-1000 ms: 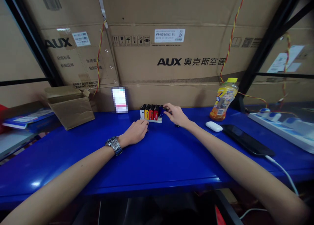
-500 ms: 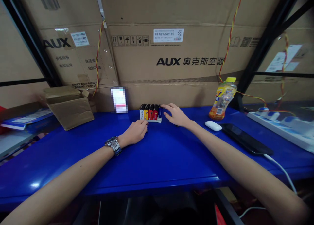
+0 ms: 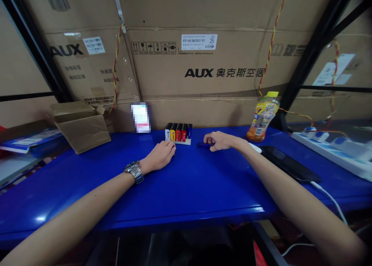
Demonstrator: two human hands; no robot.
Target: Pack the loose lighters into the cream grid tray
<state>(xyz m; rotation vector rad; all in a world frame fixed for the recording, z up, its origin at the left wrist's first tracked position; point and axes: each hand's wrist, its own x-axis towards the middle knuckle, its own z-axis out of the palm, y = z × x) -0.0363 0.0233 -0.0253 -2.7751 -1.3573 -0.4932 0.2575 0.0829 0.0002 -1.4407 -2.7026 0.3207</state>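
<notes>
Resting on the blue worktop (image 3: 186, 188), the right hand (image 3: 221, 140) curls its grip around a small dark blue lighter (image 3: 203, 145) that lies flat, just right of the lighter tray (image 3: 178, 134). The left hand (image 3: 159, 157) sits loosely curled just in front of the tray, holding nothing. The tray holds a tight row of little lighters standing up, yellow, red and blue, with black tops. They look like smooth, shiny plastic. The worktop looks hard and slick, so the lighter could slide away if the fingers pinch it badly. A bump from either hand could tip the row over. A plastic juice bottle (image 3: 263, 117) and a black phone (image 3: 290, 163) sit further right.
</notes>
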